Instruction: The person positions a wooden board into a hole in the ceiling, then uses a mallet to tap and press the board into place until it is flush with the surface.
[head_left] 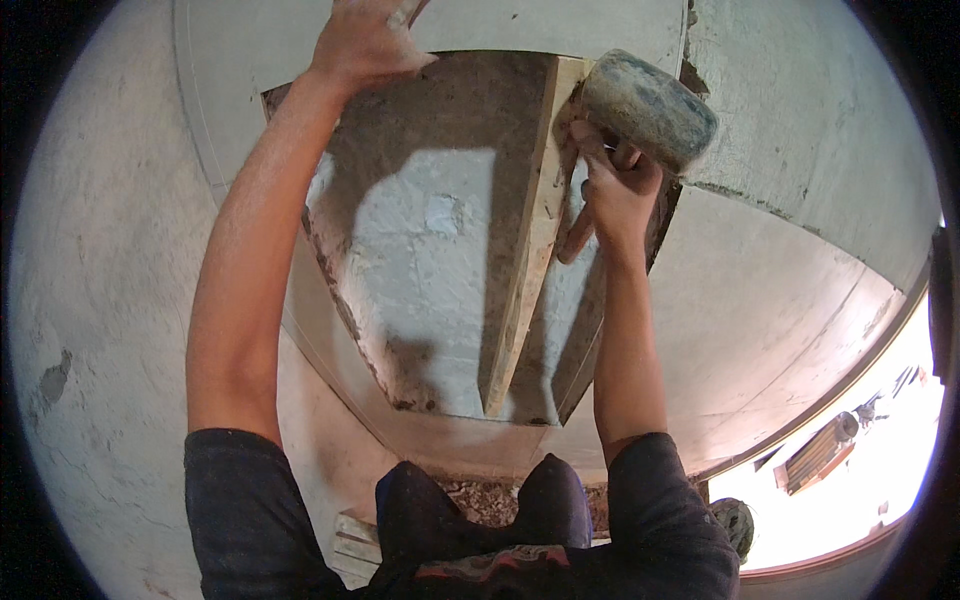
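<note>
A mallet with a thick grey, worn head (650,112) is in my right hand (622,190), the fingers wrapped round its short wooden handle (577,238). The mallet head is up beside the top end of a pale wooden batten (528,250). That batten slants down across a four-sided opening (420,215) among large grey slabs. Above the opening's upper left edge, my left hand (372,42) lies against the grey slab (520,25), thumb stretched out. The view's top edge cuts off its other fingers.
Patchy whitish mortar and dark shadows show inside the opening. A rough plastered wall (95,250) stands on the left, large slabs (780,300) on the right. Below are my bent knees, rubble (480,500) and some planks (355,540). Bright light enters at lower right.
</note>
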